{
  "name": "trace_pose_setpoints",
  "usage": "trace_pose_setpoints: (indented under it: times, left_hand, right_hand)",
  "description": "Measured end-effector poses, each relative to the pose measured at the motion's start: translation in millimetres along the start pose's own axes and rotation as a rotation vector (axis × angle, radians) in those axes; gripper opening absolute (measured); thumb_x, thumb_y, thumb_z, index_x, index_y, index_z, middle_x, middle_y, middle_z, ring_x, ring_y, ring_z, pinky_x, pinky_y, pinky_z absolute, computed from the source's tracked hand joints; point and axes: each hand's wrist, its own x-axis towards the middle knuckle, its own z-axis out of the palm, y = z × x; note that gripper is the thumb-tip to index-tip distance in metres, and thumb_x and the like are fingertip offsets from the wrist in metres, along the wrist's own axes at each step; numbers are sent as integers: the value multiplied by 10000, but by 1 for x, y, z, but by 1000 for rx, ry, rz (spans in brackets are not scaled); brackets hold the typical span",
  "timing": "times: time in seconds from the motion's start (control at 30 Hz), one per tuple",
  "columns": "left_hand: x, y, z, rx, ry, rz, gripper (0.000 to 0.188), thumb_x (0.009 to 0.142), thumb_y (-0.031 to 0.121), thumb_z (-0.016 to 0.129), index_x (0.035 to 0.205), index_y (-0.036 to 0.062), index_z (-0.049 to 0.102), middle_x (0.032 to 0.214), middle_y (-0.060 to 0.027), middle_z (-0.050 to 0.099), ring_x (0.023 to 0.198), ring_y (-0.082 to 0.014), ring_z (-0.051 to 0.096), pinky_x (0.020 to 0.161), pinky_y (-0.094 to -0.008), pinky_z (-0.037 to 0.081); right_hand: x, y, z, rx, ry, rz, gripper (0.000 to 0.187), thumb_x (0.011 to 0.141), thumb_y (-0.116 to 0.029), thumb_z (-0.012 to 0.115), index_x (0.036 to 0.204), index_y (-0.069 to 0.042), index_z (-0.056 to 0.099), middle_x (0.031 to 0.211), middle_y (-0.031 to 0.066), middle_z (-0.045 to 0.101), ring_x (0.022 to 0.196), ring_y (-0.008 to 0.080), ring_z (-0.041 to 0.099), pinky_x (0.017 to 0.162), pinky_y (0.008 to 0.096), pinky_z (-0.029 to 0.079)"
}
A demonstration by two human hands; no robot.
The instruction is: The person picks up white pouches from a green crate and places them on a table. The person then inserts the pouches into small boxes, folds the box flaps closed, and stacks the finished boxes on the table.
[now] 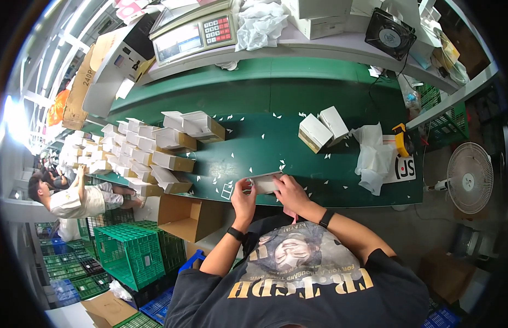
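White and slim, a small box (265,185) lies with its long axis running left to right, its right end angled slightly away from the person. It sits between the fingers of the left hand (243,201) and right hand (291,194), which grip its two ends near the front edge of the green surface (245,143). Beyond, room dotted with white scraps (282,163) opens between rows of flapped boxes (170,160) on the left and two white boxes (315,132) on the right.

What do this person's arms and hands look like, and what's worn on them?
The left hand and right hand are ungloved. Each wrist wears a black band; short black T-shirt sleeves leave the forearms bare.
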Motion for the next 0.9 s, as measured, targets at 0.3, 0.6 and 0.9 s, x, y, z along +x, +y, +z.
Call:
trace_pose_setpoints:
  times: [0.3,0.6,0.9]
  left_hand:
    - [2,-6,14,219,134,174,159,875,105,702,986,18,629,849,-113,661,719,-264,670,677,-371,547]
    - [10,-3,14,330,141,57,122,866,137,724,912,43,661,819,-105,655,708,-281,659,657,-371,535]
    - [5,-4,2,275,104,231,129,842,110,722,964,79,693,860,-94,671,755,-284,681,665,-378,543]
  right_hand:
    - [14,10,-4,-213,-169,-132,366,810,-158,685,1152,-40,628,978,135,565,948,316,616,855,396,539]
    - [12,16,2,-111,-180,-140,391,819,-156,683,1192,-53,627,981,134,559,953,323,607,849,422,528]
    - [13,19,-4,-64,-201,-133,406,809,-127,668,1206,-59,616,987,146,581,912,338,632,814,432,544]
